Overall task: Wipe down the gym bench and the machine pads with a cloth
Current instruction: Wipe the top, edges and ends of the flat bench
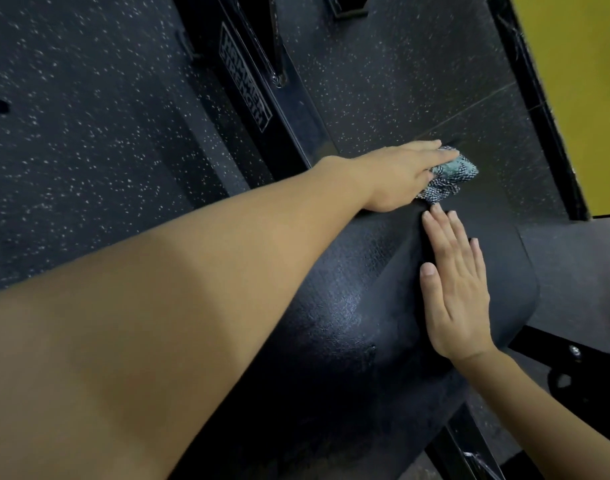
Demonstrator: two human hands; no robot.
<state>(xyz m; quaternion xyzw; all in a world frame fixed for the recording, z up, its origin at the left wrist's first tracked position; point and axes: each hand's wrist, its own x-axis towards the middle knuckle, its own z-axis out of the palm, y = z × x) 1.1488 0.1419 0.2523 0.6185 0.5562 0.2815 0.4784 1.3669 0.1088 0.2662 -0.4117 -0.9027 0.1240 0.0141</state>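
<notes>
Far to the left of the left hand lies the black rubber floor with white speckles. Nearer to this hand, one black metal beam of the machine runs slanted. It carries one white-outlined label that reads "HAMMER STRENGTH" in two lines, turned sideways to the viewer. No other writing can be read.

The left hand reaches over one large black textured vinyl pad. Its fingers are stretched out flat and press down on one crumpled cloth with a black-and-white weave and a pale green part. The thumb is hidden. The cloth lies under the fingertips and sticks out past them to the right and toward the viewer, on the far part of the pad.

Just on the near side of the cloth, the right hand rests palm down on the same pad, relaxed, with straight fingers and grasping nothing. Its fingertips almost reach the cloth's edge.

Far to the right of both hands stands a yellow wall.
</notes>
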